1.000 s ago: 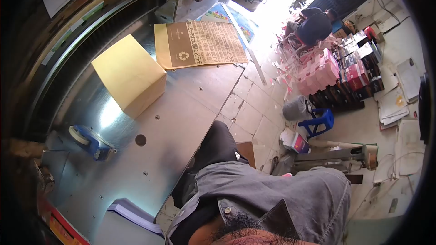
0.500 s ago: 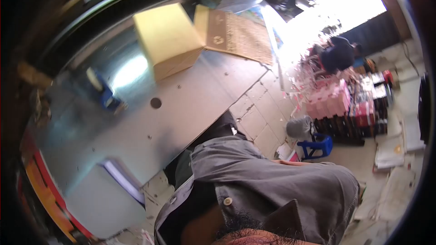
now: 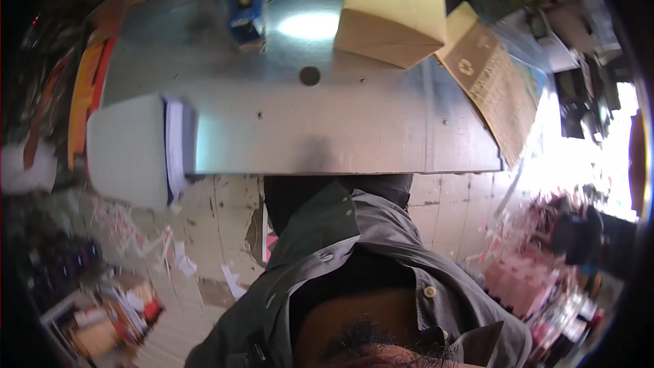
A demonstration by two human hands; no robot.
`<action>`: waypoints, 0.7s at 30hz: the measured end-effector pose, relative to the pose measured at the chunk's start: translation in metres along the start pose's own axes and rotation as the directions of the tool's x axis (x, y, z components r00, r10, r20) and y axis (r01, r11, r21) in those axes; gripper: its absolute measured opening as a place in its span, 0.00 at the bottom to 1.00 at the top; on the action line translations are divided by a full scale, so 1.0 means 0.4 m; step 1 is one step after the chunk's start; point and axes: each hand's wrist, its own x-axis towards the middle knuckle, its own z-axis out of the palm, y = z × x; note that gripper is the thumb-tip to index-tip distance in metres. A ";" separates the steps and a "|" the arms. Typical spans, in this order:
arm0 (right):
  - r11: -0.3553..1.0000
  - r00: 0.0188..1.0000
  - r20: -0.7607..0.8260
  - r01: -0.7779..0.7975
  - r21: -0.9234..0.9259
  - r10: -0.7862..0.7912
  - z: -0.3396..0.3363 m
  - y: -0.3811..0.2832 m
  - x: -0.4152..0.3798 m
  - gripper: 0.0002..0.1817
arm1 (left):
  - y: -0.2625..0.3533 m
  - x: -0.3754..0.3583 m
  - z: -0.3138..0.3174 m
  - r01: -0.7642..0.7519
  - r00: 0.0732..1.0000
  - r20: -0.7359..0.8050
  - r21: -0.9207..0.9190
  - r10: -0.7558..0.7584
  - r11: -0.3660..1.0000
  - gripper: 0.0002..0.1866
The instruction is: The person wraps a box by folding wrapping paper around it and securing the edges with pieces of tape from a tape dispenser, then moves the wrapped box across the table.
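Neither my left hand nor my right hand shows in the head view; my grey shirt [image 3: 388,225] fills the bottom middle. In front of my body stands a metal-topped table [image 3: 381,123] with a round dark hole and several screws. A yellowish cardboard box [image 3: 392,24] sits at its far side. Right of the box lies a printed brown cardboard piece [image 3: 501,85]. A blue tape dispenser [image 3: 247,17] with a pale roll stands at the far left. On the near left corner rests a stack of white paper sheets [image 3: 129,146].
Pink stacked pieces [image 3: 521,276] and a person in dark clothing [image 3: 575,235] are at the right. Paper scraps [image 3: 180,259] litter the tiled floor. A box of mixed items [image 3: 102,327] stands at the lower left. An orange-red strip [image 3: 88,102] borders the table's left side.
My view has swung to the left, so the table now lies squarely before me. The lower left floor has come into view; the blue stool has dropped out of sight.
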 end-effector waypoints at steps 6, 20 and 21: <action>0.989 0.989 0.014 0.147 0.008 -0.148 0.059 0.038 0.119 0.20 | -0.071 -0.179 0.150 0.034 0.997 -0.061 -0.103 -0.041 0.994 0.36; 0.871 0.867 -0.180 0.484 0.080 -0.465 0.032 -0.144 0.168 0.18 | 0.109 -0.046 0.126 -0.217 0.968 -0.216 -0.481 0.124 0.850 0.35; 0.843 0.834 -0.230 0.531 0.085 -0.502 -0.010 -0.179 0.166 0.17 | 0.143 0.003 0.069 -0.314 0.943 -0.296 -0.647 0.150 0.695 0.35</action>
